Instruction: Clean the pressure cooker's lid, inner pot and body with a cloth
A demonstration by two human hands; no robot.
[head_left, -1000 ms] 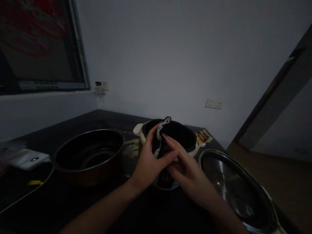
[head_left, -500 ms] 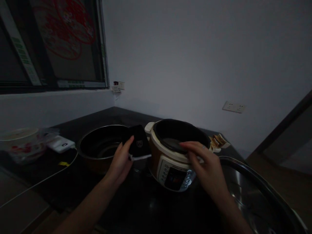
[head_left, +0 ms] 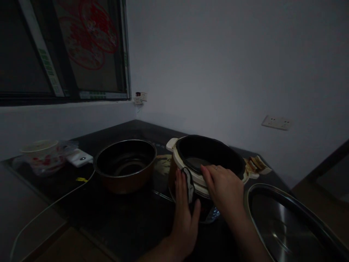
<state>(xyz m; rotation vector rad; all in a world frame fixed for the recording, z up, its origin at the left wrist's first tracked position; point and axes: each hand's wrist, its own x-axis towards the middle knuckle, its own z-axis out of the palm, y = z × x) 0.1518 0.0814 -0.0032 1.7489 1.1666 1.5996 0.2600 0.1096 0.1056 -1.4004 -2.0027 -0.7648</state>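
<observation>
A white and brown electric pressure cooker (head_left: 174, 178) stands without its lid, its dark inside showing. My left hand (head_left: 185, 214) is against its front with a black folded cloth with a whitish edge (head_left: 189, 185) between thumb and fingers. Most of that cloth is hidden by the hand and the dimness. At the front rim, my right hand (head_left: 225, 187) is closed over the edge, fingertips inside the cooker. The round lid (head_left: 283, 225) lies to the right of it, its shiny inner side up.
Left of the cooker sits a dark round pot (head_left: 125, 183) on the black counter (head_left: 125, 222). Farther left are a bagged, patterned bowl (head_left: 43, 156), a white device (head_left: 80, 158) and its cable (head_left: 54, 200). Wall sockets (head_left: 276, 122) are behind.
My left hand has swung the black cloth from the left onto the cooker's front. My right hand, first at the cloth, moved to the rim and now grips it. The view has shifted left.
</observation>
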